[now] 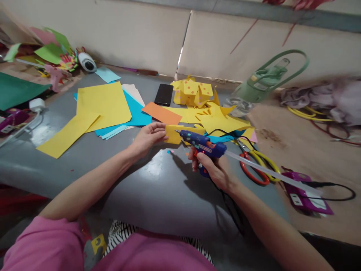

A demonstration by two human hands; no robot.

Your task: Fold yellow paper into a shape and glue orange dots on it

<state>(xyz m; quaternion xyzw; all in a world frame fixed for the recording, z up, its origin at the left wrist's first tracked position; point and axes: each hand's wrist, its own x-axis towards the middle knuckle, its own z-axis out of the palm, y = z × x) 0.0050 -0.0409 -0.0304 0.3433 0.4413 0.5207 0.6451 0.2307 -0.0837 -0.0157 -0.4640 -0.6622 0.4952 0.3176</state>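
My right hand (213,169) is closed around the grip of a blue hot glue gun (204,143), its nozzle pointing left. A long translucent glue stick (259,165) sticks out of its back end. Between the fingers of my left hand (150,137) is the left end of a yellow paper piece (172,134), raised at the middle of the table. The nozzle is in front of this paper; whether it touches cannot be made out. The gun hides the paper's right part. Scissors (258,163) with red and yellow handles lie just right of my right hand.
Yellow sheets (103,105), blue paper (138,113) and an orange strip (162,113) lie on the grey table (146,188). Behind are a black phone (164,94) and a dotted yellow paper craft (193,92). A green bottle (256,84) and purple power strip (304,192) are at right.
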